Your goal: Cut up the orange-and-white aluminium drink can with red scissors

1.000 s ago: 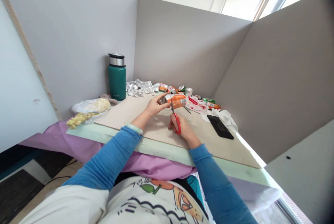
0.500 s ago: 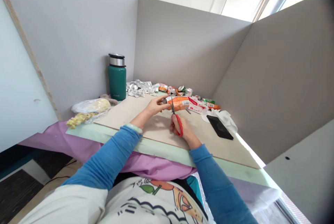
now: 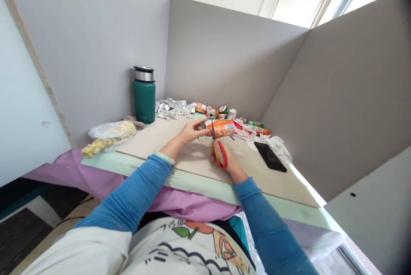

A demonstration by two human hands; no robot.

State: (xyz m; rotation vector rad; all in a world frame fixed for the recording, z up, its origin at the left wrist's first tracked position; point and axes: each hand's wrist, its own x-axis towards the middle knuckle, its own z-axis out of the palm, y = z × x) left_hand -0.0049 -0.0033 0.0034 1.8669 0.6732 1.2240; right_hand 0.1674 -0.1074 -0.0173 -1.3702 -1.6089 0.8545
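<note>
My left hand (image 3: pixel 191 131) grips the near end of an orange drink can (image 3: pixel 221 128) that lies on its side on the beige board (image 3: pixel 154 138). In my right hand (image 3: pixel 226 159) I hold red-handled scissors (image 3: pixel 219 152), fingers through the loops. The blades point up at the can and meet it near its left end. Both sleeves are blue, and a pale green bangle sits on my left wrist.
A green flask (image 3: pixel 144 94) stands at the back left beside crumpled foil (image 3: pixel 171 107). Several flattened cans and cut can pieces (image 3: pixel 244 126) lie behind the orange can. A black phone (image 3: pixel 270 155) rests on white tissue at right. A plastic bag of yellow bits (image 3: pixel 107 135) lies left. Grey partitions enclose the desk.
The can has sunk slightly toward the board. My right hand slid a little to the right with the scissors, and the handles have closed somewhat.
</note>
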